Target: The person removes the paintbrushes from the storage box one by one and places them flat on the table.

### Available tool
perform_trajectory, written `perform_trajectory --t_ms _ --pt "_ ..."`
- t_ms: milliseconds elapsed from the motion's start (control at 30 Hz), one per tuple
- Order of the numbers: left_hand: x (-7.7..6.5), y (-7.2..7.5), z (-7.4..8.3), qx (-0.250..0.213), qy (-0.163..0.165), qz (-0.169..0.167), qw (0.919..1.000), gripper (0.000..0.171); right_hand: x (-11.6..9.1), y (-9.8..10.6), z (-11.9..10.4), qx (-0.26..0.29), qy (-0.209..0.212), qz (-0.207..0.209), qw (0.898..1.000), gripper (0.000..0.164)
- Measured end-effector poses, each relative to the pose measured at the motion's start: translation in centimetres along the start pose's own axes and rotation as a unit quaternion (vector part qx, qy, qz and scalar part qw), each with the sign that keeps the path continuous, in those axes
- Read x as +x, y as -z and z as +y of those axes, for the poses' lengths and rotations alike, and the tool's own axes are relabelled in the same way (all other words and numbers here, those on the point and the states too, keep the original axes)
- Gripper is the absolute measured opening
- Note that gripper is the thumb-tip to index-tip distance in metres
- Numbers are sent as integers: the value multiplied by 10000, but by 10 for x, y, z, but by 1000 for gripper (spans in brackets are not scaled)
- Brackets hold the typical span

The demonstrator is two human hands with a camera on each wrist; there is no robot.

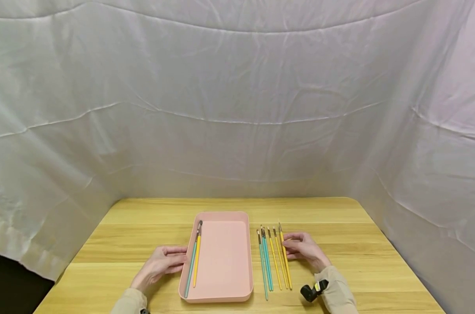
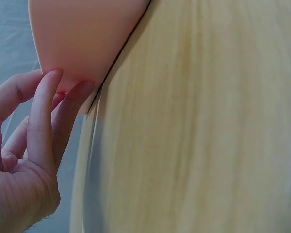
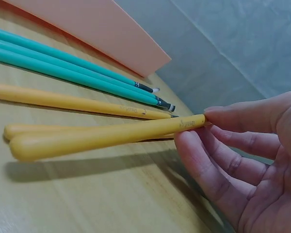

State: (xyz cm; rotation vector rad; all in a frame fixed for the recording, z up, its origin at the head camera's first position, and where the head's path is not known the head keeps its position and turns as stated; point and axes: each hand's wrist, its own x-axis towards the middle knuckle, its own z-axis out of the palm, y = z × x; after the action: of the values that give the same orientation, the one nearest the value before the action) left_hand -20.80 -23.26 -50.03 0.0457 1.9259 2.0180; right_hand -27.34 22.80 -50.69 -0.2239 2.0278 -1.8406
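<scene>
My right hand (image 1: 305, 249) pinches a yellow-handled paintbrush (image 3: 97, 140) between thumb and fingers. The handle's rounded end is raised off the wooden table, with a shadow beneath it. To its left, more yellow paintbrushes (image 3: 82, 101) and several teal paintbrushes (image 3: 72, 73) lie side by side, bristles pointing away. A shallow pink tray (image 1: 225, 261) stands left of this row. Inside, along its left wall, lie a teal paintbrush (image 1: 190, 270) and a yellow paintbrush (image 1: 196, 264). My left hand (image 1: 160, 264) touches the tray's outer left wall with extended fingertips.
The wooden table (image 1: 143, 213) reaches back to a grey cloth curtain (image 1: 237, 144), which also hangs along both sides. A small black device (image 1: 312, 291) is strapped at the right wrist. Beige sleeves (image 1: 337, 290) cover the forearms.
</scene>
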Motion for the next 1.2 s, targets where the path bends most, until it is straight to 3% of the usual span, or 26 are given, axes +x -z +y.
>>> perform_trajectory --t_ms 400,700,1200 --pt "0 -1 -1 112 -14 4 9999 56 -1 0 1 -280 -4 540 9981 39" --pt "0 0 -2 134 -19 -31 9999 56 3 -4 3 -635 68 653 9958 36" --pt "1 0 -3 115 -57 -23 9999 56 3 -19 -8 -1014 -238 1128 9881 25"
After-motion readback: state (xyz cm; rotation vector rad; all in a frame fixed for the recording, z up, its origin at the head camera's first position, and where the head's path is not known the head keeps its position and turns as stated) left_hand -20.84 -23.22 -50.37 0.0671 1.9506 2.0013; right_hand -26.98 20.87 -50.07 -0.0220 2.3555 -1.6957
